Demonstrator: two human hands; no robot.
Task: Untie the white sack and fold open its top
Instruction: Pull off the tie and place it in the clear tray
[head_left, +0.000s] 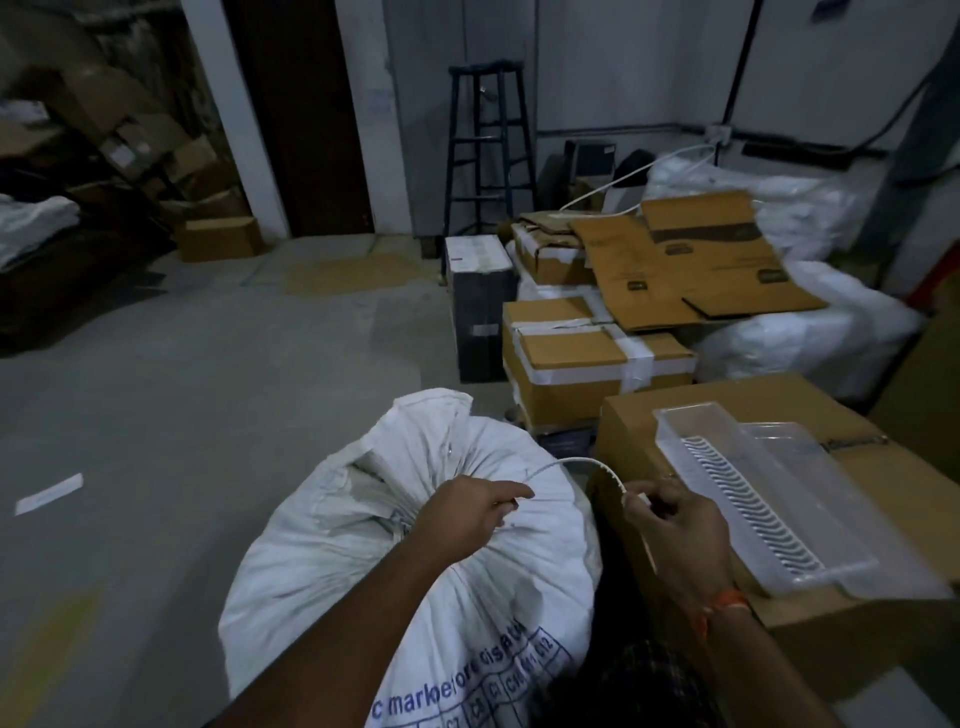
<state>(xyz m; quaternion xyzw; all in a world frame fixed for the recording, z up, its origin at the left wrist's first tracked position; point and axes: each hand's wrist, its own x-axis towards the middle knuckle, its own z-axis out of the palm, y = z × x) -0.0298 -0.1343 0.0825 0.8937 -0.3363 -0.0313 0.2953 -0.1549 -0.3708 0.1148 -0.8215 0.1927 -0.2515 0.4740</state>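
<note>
White sack (363, 545) stands on floor, neck bunched. Left hand (462, 512) and right hand (670, 512) each pinch one end of the white cord (571, 461), arched slack between them. Draw cord free along neck (avoid re-cinching). Cardboard box (649, 421) crowds right side; open floor (156, 415) lies left.

The white sack (395, 561) stands on the floor in the near middle, just left of a cardboard box. It is a full, bulging woven bag with blue printed lettering low on its near side. Its top is gathered into creased folds, and a thin white tie cord (576, 462) arcs out rightward from the bunched neck.
</note>
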